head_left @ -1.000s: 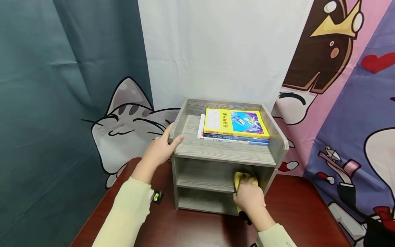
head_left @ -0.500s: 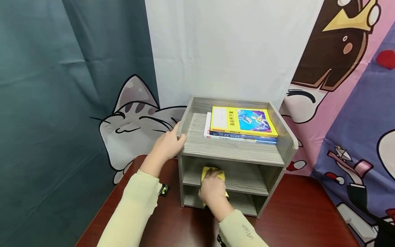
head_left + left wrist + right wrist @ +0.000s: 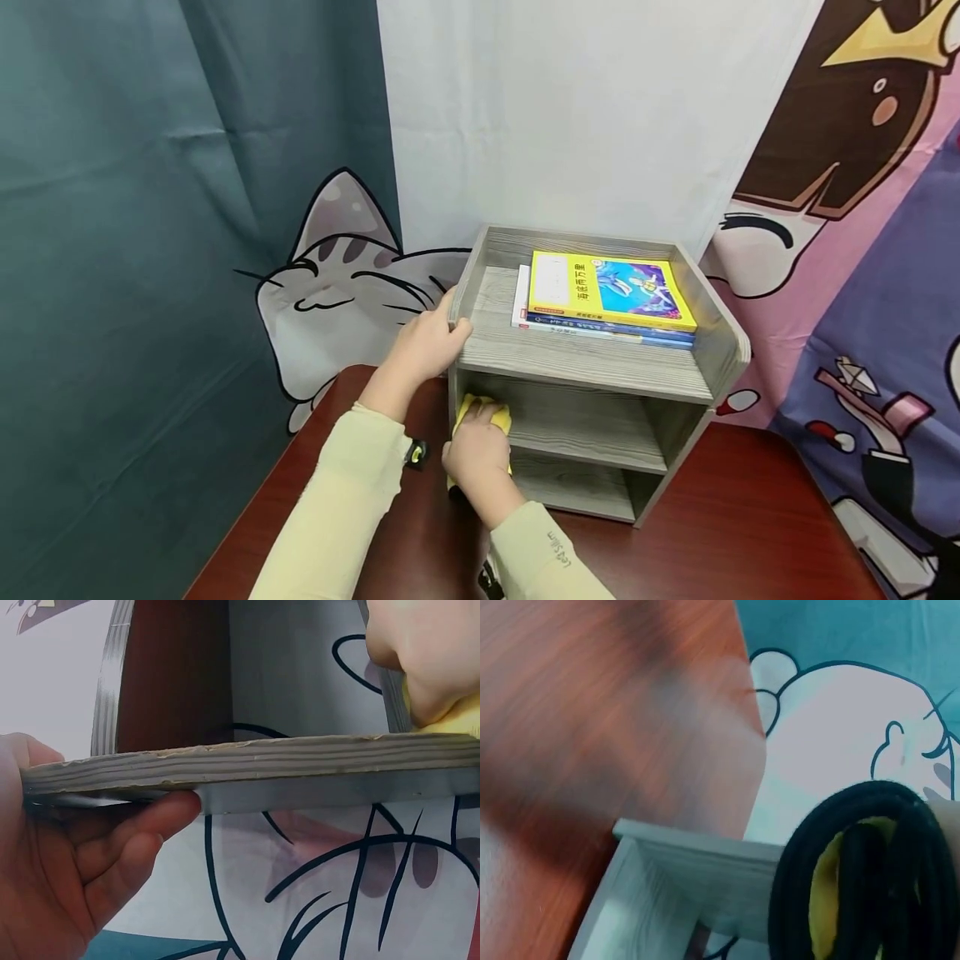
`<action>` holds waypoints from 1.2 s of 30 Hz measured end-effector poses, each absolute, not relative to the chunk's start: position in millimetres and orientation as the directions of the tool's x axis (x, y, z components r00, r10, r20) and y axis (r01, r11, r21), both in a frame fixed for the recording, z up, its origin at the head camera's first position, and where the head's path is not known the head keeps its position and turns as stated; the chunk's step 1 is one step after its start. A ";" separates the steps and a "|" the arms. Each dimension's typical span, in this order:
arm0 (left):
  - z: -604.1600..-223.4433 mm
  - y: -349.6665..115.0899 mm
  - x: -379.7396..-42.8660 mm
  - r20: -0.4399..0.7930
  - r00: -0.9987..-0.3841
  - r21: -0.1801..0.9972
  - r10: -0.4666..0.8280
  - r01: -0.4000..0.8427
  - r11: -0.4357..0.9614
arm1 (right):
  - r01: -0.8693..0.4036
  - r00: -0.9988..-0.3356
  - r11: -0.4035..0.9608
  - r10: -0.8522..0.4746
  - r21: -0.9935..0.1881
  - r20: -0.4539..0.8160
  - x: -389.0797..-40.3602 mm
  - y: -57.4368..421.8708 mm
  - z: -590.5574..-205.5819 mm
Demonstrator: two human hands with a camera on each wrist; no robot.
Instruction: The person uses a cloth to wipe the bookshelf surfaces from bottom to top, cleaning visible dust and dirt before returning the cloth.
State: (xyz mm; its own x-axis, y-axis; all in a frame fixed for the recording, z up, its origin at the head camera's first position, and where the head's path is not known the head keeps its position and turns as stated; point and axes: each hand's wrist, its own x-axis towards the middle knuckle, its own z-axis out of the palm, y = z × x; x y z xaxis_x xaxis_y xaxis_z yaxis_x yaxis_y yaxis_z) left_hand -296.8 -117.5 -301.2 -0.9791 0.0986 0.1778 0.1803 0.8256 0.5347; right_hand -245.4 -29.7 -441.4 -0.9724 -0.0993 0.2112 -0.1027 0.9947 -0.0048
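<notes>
A small grey wood-grain shelf (image 3: 592, 429) stands on the table. My left hand (image 3: 427, 343) grips its left side panel (image 3: 255, 765), thumb on one face and fingers on the other. My right hand (image 3: 478, 450) holds a yellow and black cloth (image 3: 501, 417) against the left end of the middle shelf board. Up close in the right wrist view, the cloth (image 3: 791, 877) is folded over, black outside with yellow between the folds. The right fingertips are partly hidden by the cloth.
Several books (image 3: 611, 292) lie stacked on the shelf's top, a yellow one uppermost. The red-brown table (image 3: 720, 500) extends on both sides. Behind hangs a cartoon-printed curtain (image 3: 585, 117), close to the shelf's back.
My right hand has slid the cloth leftward along the middle compartment, from its right end to its left end. My left hand stays on the side panel. The head view has shifted slightly.
</notes>
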 end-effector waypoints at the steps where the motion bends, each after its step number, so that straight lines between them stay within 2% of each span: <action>1: -301.1 -117.3 -296.9 0.181 -0.979 0.536 0.098 0.181 0.825 | -0.109 -0.970 0.993 -0.097 -0.041 0.221 -245.4 -29.4 -440.9; 5: -302.6 -116.7 -298.1 0.188 -0.977 0.530 0.096 0.183 0.828 | -0.146 -0.968 0.969 -0.098 -0.200 0.233 -245.9 -26.0 -439.6; 8: -304.2 -116.5 -298.5 0.191 -0.977 0.529 0.097 0.186 0.828 | -0.159 -0.969 0.915 -0.073 -0.371 0.235 -247.1 -23.0 -438.6; 13: -304.5 -114.5 -299.1 0.202 -0.975 0.535 0.094 0.190 0.823 | -0.152 -0.973 0.734 0.006 -0.662 0.229 -249.3 -16.9 -436.4; 17: -304.4 -113.0 -300.2 0.202 -0.975 0.529 0.091 0.187 0.827 | -0.109 -0.986 0.563 0.041 -0.819 0.160 -251.1 -11.2 -434.8; 20: -304.1 -113.5 -299.9 0.200 -0.976 0.525 0.085 0.180 0.832 | -0.103 -0.989 0.476 0.044 -0.873 0.141 -251.1 -9.6 -430.1; 26: -304.4 -113.2 -299.1 0.202 -0.976 0.528 0.083 0.180 0.830 | -0.135 -0.981 0.390 0.078 -0.911 0.178 -251.2 -11.0 -406.6; 32: -304.9 -113.6 -299.0 0.198 -0.976 0.528 0.085 0.180 0.830 | -0.171 -0.974 0.090 0.134 -0.981 0.182 -251.3 -17.8 -391.7; 34: -304.5 -113.5 -298.8 0.199 -0.976 0.529 0.091 0.185 0.828 | -0.197 -0.970 0.061 0.135 -0.978 0.204 -248.4 -19.9 -393.6; 36: -303.7 -113.5 -297.7 0.198 -0.976 0.527 0.094 0.187 0.829 | -0.229 -0.963 0.105 0.122 -0.968 0.241 -243.2 -20.9 -397.7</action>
State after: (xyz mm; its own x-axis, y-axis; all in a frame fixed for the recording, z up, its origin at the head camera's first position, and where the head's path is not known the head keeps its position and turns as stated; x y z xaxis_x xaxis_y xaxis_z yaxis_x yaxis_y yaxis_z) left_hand -297.7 -113.5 -303.7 -0.9756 0.0943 0.1981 0.1871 0.8291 0.5269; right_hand -243.2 -20.9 -397.7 -0.9627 0.1219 0.2414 -0.2293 0.1051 -0.9677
